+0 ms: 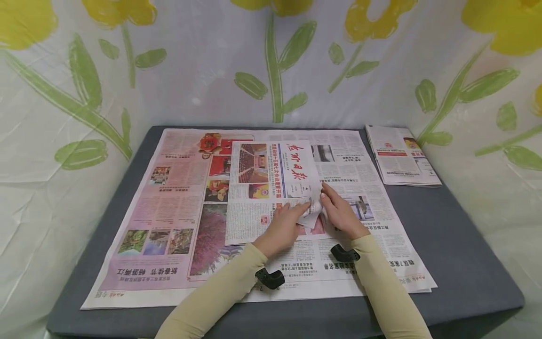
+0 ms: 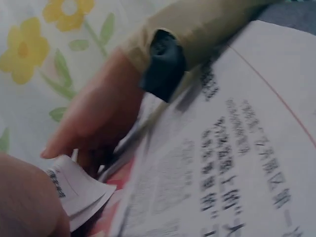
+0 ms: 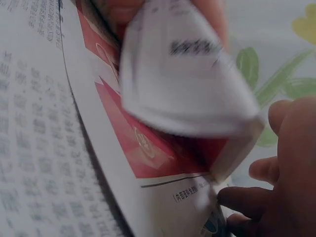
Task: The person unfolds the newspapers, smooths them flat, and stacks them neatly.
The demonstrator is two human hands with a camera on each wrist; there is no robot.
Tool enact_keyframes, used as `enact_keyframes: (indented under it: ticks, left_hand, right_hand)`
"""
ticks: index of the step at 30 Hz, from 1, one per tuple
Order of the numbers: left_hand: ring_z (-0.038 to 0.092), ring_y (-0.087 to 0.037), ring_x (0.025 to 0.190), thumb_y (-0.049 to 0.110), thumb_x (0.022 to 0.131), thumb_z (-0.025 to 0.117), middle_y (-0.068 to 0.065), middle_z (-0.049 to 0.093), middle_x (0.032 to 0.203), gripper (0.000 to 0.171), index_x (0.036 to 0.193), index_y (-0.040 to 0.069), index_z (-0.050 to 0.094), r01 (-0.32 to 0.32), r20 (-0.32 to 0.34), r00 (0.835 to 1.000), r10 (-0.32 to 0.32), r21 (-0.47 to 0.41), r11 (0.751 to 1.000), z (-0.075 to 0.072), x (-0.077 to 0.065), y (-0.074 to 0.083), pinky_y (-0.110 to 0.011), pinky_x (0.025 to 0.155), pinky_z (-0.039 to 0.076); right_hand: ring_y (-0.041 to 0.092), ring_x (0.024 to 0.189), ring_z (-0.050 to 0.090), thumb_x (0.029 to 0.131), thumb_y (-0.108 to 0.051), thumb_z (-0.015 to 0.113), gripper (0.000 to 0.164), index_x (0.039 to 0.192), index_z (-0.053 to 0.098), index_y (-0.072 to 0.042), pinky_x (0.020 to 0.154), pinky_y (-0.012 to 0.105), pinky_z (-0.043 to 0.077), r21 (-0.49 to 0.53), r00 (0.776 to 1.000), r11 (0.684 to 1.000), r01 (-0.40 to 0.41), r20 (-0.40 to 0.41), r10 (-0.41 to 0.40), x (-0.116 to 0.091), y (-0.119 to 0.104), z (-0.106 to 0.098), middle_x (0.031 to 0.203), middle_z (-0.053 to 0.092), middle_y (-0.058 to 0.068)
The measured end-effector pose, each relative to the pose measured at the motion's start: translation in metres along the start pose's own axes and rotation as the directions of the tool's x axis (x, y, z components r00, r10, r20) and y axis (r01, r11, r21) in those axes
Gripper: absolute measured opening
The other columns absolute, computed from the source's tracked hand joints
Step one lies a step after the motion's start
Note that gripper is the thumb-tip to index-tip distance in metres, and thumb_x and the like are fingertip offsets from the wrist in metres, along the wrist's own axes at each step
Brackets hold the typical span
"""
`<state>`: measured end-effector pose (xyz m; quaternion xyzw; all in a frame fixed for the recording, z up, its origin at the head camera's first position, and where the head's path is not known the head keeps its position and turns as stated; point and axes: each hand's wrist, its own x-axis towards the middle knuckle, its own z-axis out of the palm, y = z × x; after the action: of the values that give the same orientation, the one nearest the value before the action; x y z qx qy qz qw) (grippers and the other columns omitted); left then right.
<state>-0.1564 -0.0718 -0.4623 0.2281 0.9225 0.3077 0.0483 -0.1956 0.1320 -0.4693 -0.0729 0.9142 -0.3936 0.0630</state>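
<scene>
A folded newspaper (image 1: 250, 216) with a red masthead lies on a larger spread newspaper (image 1: 152, 207). Its near right corner is bent up into a loose flap (image 3: 182, 79). My left hand (image 1: 284, 228) grips this corner; in the right wrist view its fingers (image 3: 212, 17) show on both sides of the flap. At the folded newspaper's right edge is my right hand (image 1: 342, 214), its fingertips touching the paper. The right wrist view shows that hand's thumb and fingers (image 3: 244, 197) spread apart beside the edge. Red print shows beneath the flap.
Another folded newspaper stack (image 1: 402, 160) lies at the back right of the dark grey table (image 1: 457, 245). A white curtain (image 1: 186, 70) painted with yellow flowers closes off the back and sides. Black cameras (image 1: 270, 278) sit on both wrists.
</scene>
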Motion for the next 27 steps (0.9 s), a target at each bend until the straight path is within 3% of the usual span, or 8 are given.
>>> enact_keyframes:
  ticks: [4,8,12,15,19,21,23,27]
  left_hand:
    - [0.067,-0.032,0.115,-0.012,0.092,0.050,-0.014,0.061,0.145,0.069,0.156,0.014,0.043,-0.005,-0.095,0.995,-0.012,-0.175,0.984,-0.013,-0.004,-0.005,-0.042,0.094,0.052]
    - [0.066,-0.026,0.093,-0.010,0.093,0.045,-0.017,0.058,0.148,0.069,0.156,0.016,0.044,-0.010,-0.225,0.973,-0.057,-0.284,0.959,-0.028,-0.011,-0.010,-0.031,0.069,0.046]
    - [0.059,-0.031,0.066,-0.004,0.097,0.045,-0.020,0.054,0.150,0.065,0.158,0.019,0.042,-0.044,-0.335,0.937,-0.099,-0.395,0.918,-0.046,-0.023,-0.018,-0.029,0.056,0.040]
    - [0.068,-0.033,0.094,0.001,0.101,0.047,-0.016,0.048,0.157,0.062,0.159,0.021,0.038,-0.051,-0.376,0.911,-0.171,-0.514,0.856,-0.062,-0.032,-0.022,-0.036,0.076,0.052]
    - [0.047,-0.026,0.142,-0.004,0.097,0.047,-0.011,0.044,0.160,0.069,0.160,0.020,0.035,-0.098,-0.471,0.833,-0.289,-0.640,0.762,-0.089,-0.045,-0.031,-0.046,0.109,0.043]
    - [0.050,-0.023,0.139,-0.008,0.094,0.045,-0.010,0.049,0.155,0.072,0.160,0.019,0.036,-0.131,-0.536,0.770,-0.348,-0.665,0.735,-0.102,-0.054,-0.039,-0.042,0.110,0.044]
    - [0.055,-0.019,0.131,-0.011,0.094,0.045,-0.008,0.053,0.150,0.073,0.159,0.021,0.036,-0.180,-0.571,0.707,-0.417,-0.716,0.675,-0.115,-0.065,-0.049,-0.033,0.104,0.049]
    - [0.058,-0.023,0.127,-0.018,0.096,0.040,-0.008,0.053,0.145,0.074,0.158,0.023,0.037,-0.361,-0.583,0.590,-0.558,-0.809,0.463,-0.133,-0.088,-0.072,-0.028,0.091,0.059]
  right_hand:
    - [0.041,0.150,0.036,0.112,-0.038,0.031,0.057,0.162,0.028,-0.010,0.124,0.056,0.027,0.028,0.999,1.000,-0.004,-0.041,0.005,0.001,0.000,0.001,0.160,0.042,0.021]
    - [0.043,0.147,0.041,0.110,-0.032,0.042,0.056,0.159,0.034,-0.007,0.122,0.056,0.030,0.034,0.998,0.999,0.042,-0.046,-0.040,0.003,0.002,0.002,0.157,0.045,0.023]
    - [0.052,0.148,0.034,0.101,-0.022,0.060,0.061,0.154,0.040,0.001,0.122,0.062,0.026,-0.015,0.983,0.983,0.185,0.007,-0.185,0.004,0.003,0.007,0.157,0.043,0.027]
    - [0.057,0.150,0.025,0.095,-0.022,0.066,0.065,0.152,0.045,0.001,0.121,0.069,0.018,-0.095,0.961,0.957,0.276,0.059,-0.271,0.004,0.002,0.013,0.159,0.040,0.028]
    - [0.057,0.151,0.020,0.092,-0.029,0.070,0.069,0.152,0.047,-0.004,0.119,0.074,0.013,-0.209,0.955,0.934,0.290,0.126,-0.268,0.002,-0.002,0.016,0.162,0.036,0.025]
    - [0.056,0.152,0.018,0.092,-0.031,0.070,0.070,0.153,0.046,-0.007,0.120,0.074,0.012,-0.246,0.959,0.930,0.274,0.139,-0.246,0.002,-0.004,0.016,0.163,0.035,0.024]
    - [0.056,0.153,0.017,0.092,-0.032,0.070,0.070,0.153,0.046,-0.009,0.120,0.074,0.012,-0.270,0.961,0.925,0.267,0.146,-0.235,0.002,-0.006,0.016,0.163,0.034,0.023]
    - [0.057,0.152,0.018,0.093,-0.033,0.069,0.069,0.153,0.047,-0.007,0.119,0.075,0.014,-0.308,0.960,0.912,0.269,0.157,-0.230,0.001,-0.010,0.016,0.163,0.034,0.023]
